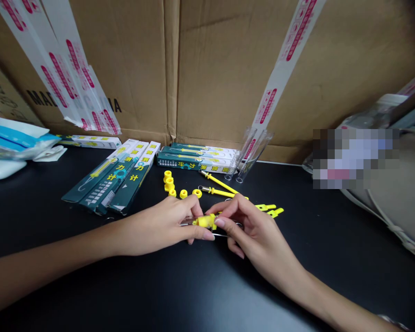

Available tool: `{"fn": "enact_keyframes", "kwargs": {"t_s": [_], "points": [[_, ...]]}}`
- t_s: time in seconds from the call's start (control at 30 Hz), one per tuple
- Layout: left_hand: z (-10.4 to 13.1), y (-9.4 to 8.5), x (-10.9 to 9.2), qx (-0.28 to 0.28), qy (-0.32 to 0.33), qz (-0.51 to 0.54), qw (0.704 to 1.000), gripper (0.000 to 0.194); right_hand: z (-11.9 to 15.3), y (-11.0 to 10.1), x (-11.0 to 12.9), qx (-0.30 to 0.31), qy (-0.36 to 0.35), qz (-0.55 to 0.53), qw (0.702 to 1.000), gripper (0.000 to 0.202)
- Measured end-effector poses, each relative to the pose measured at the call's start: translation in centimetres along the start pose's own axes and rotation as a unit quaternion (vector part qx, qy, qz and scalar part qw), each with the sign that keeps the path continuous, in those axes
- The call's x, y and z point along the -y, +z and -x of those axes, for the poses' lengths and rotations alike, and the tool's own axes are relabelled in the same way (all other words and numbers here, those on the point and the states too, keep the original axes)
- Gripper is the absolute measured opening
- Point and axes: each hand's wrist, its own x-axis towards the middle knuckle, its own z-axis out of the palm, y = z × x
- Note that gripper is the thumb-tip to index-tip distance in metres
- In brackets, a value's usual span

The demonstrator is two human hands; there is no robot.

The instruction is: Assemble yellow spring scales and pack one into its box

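Both hands meet above the black table. My left hand (178,220) is closed around a clear tube whose end carries a yellow cap (204,221). The fingertips of my right hand (247,223) pinch the cap's right side, where thin metal wire shows. Just beyond the hands lie small yellow rings and caps (183,194). Two yellow rods with metal springs (221,192) rest to their right, and flat yellow pieces (275,212) lie partly behind my right hand. Two clear tubes (252,159) lean near the cardboard.
Green and white boxes (115,177) lie at the left, with more boxes (197,159) at the back. A large cardboard box (228,69) stands behind. A plastic packet (17,138) is far left; a bottle (370,115) and a pale bag (404,184) are at the right.
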Motion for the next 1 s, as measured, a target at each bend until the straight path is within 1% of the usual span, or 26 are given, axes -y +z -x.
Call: {"fn": "enact_keyframes", "kwargs": {"t_s": [0.07,0.2,0.33,0.47,0.6,0.7,0.8,1.0], "points": [[-0.1,0.0,0.0,-0.003,-0.002,0.002,1.000,0.027,0.1,0.0,0.1,-0.007,-0.001,0.009,1.000,0.024],[-0.1,0.2,0.2,-0.012,-0.005,-0.008,1.000,0.029,0.2,0.0,0.4,-0.038,-0.028,0.041,0.998,0.022],[0.1,0.8,0.5,-0.042,-0.007,-0.047,0.998,0.029,0.2,0.1,0.6,-0.052,-0.055,0.094,0.993,0.021],[0.2,1.5,0.5,-0.051,-0.002,-0.053,0.997,0.026,0.1,0.2,0.7,-0.067,-0.084,0.136,0.985,0.019],[0.4,1.8,0.2,-0.053,0.007,-0.066,0.996,0.025,0.1,0.3,0.9,-0.053,-0.082,0.159,0.982,0.018],[0.5,1.8,-0.1,-0.051,0.008,-0.075,0.996,0.030,0.2,0.2,0.9,-0.044,-0.077,0.168,0.982,0.018],[0.6,1.7,-0.3,-0.050,0.013,-0.092,0.994,0.029,0.3,0.2,1.0,-0.041,-0.075,0.178,0.980,0.017],[0.5,2.0,0.1,-0.064,0.027,-0.135,0.988,0.026,0.4,0.4,1.3,-0.059,-0.081,0.203,0.974,0.018]]}}
